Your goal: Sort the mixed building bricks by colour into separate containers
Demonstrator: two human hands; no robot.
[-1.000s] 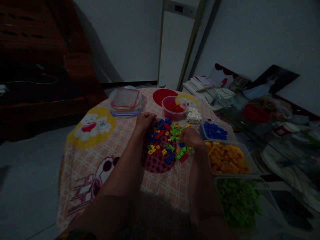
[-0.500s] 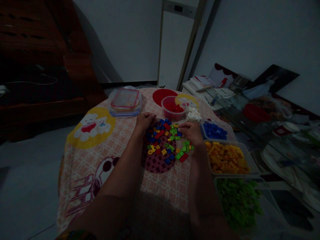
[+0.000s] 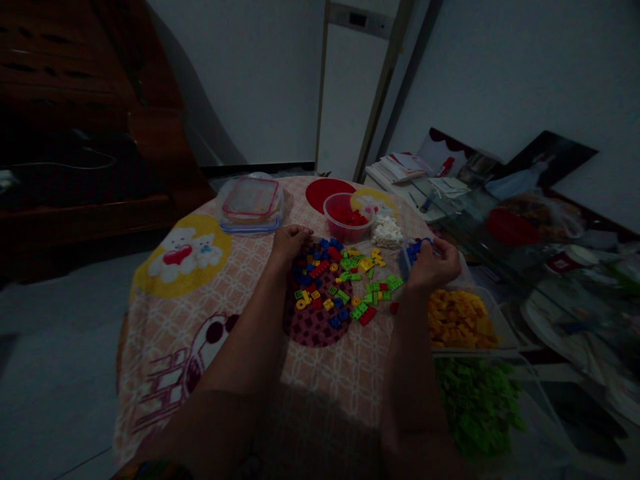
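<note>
A loose pile of toy building bricks (image 3: 343,297) in red, blue, yellow and green lies on the patterned tablecloth (image 3: 320,363). My left hand (image 3: 289,245) rests at the pile's far left edge, its fingers loosely stretched toward the right, with nothing visible in them. My right hand (image 3: 434,265) is over the clear box of blue bricks (image 3: 414,252), fingers pinched around a blue brick (image 3: 426,241); the hand covers much of that box.
A clear box of yellow bricks (image 3: 463,320) and a box of green bricks (image 3: 477,407) line the right side. Farther back stand a round tub of red bricks (image 3: 349,230), a heap of white bricks (image 3: 387,232) and stacked lidded containers (image 3: 250,207). A cluttered glass shelf (image 3: 470,227) adjoins the table.
My right hand has moved right from the pile to the blue-brick box, carrying a blue brick. Yellow and green bricks it was covering now show. My left hand has stayed in place.
</note>
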